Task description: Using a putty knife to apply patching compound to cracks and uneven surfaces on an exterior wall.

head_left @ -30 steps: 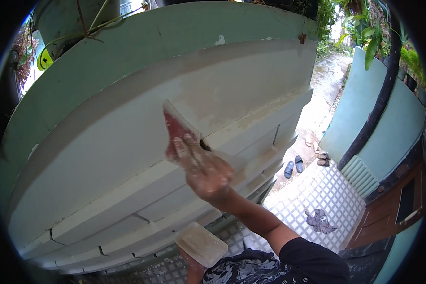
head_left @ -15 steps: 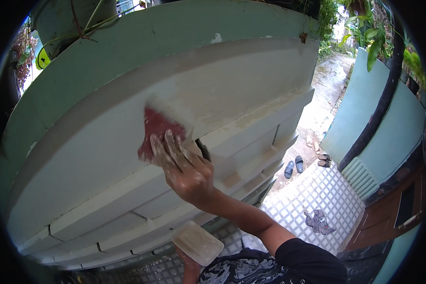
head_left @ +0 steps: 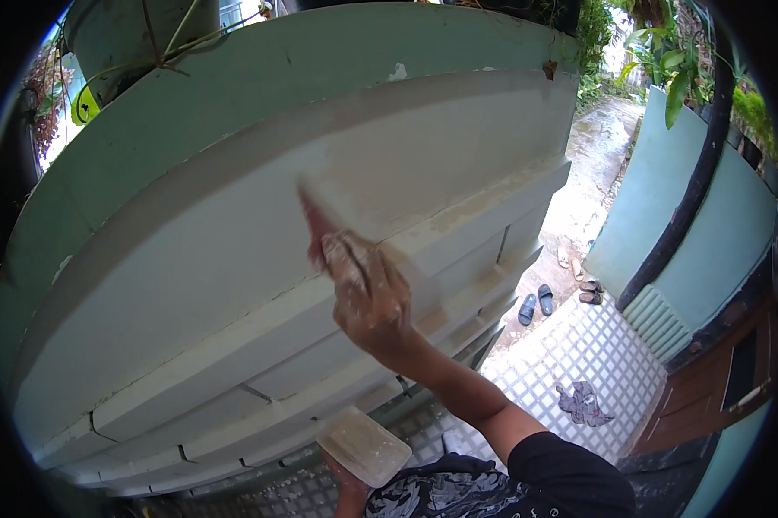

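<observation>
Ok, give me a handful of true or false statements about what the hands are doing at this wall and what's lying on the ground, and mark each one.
1. The right hand presses a red-backed trowel against the pale wall band. True.
2. The left hand is empty. False: it holds a flat rectangular board coated with pale plaster, low near the body.
3. Pairs of sandals lie on the ground by the wet path. True.
4. A crumpled cloth hangs over the top of the wall. False: it lies on the patterned floor tiles.
5. The wall above the pale band is painted green. True.
</observation>
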Available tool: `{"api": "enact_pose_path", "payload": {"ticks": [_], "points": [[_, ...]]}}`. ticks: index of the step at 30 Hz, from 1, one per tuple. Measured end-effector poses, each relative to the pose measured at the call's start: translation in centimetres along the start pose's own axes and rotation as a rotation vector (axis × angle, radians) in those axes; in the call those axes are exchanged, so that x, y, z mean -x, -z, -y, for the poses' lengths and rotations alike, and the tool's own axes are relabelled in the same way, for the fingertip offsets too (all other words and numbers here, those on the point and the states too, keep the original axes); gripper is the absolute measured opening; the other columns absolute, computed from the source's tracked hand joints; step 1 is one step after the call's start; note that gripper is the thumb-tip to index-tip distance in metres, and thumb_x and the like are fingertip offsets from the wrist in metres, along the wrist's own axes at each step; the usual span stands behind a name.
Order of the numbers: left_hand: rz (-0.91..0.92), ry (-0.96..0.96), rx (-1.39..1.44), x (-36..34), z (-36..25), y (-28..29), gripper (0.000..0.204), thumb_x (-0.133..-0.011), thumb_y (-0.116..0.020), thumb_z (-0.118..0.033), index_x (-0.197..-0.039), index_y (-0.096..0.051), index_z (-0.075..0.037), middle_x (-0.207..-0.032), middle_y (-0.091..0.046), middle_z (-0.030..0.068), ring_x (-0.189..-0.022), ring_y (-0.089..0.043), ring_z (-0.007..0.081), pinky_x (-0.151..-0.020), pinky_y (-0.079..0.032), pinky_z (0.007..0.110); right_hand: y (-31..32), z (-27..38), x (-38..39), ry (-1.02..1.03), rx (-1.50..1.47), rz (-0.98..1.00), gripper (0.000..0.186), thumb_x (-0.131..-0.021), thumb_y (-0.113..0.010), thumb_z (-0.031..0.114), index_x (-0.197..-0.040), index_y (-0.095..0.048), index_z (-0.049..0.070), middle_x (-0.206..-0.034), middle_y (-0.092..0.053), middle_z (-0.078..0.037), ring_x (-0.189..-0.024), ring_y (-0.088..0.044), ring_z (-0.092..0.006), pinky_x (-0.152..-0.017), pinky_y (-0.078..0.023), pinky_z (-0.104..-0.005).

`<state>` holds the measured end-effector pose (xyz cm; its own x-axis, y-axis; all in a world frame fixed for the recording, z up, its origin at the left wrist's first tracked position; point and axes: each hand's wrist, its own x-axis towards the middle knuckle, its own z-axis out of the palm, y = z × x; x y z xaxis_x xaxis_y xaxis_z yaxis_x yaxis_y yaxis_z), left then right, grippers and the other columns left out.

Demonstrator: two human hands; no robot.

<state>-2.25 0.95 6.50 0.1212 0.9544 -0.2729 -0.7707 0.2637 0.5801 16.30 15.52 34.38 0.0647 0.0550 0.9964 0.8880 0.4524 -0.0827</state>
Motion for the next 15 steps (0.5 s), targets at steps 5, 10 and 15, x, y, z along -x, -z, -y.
{"api": "enact_pose_path", "payload": {"ticks": [5,10,15], "points": [[-0.042,0.017,0.070,-2.9,1.5,1.7,0.066,-0.090,-0.032,-0.067,-0.131,-0.047,-0.018,-0.124,-0.056,0.0051,-0.110,-0.057,0.0292,-0.092,-0.048,0.048,3.1,-3.4,-2.0,-0.102,-0.114,-0.174,0.033,-0.085,-0.048,-0.006,-0.118,-0.055,-0.004,-0.112,-0.062,-0.018,-0.101,-0.063,-0.0325,-0.085,-0.052,-0.0402],[0.003,-0.001,0.044,-0.2,0.1,-0.5,0.068,-0.088,-0.034,-0.069,-0.132,-0.046,-0.018,-0.125,-0.056,0.0051,-0.111,-0.057,0.0295,-0.092,-0.048,0.050,3.5,-9.4,-2.1,-0.435,0.370,-0.180,0.037,-0.088,-0.047,0.002,-0.124,-0.049,-0.009,-0.114,-0.059,-0.026,-0.103,-0.060,-0.0385,-0.095,-0.047,-0.0412],[-0.015,0.010,0.035,0.2,-0.4,-0.6,0.073,-0.087,-0.032,-0.071,-0.136,-0.043,-0.017,-0.128,-0.055,0.0067,-0.111,-0.057,0.0312,-0.094,-0.047,0.052,0.6,-1.9,-0.1,-0.128,0.060,0.013,0.052,-0.073,-0.053,-0.009,-0.123,-0.056,0.003,-0.118,-0.060,-0.016,-0.105,-0.061,-0.0358,-0.092,-0.048,-0.0508]]}}
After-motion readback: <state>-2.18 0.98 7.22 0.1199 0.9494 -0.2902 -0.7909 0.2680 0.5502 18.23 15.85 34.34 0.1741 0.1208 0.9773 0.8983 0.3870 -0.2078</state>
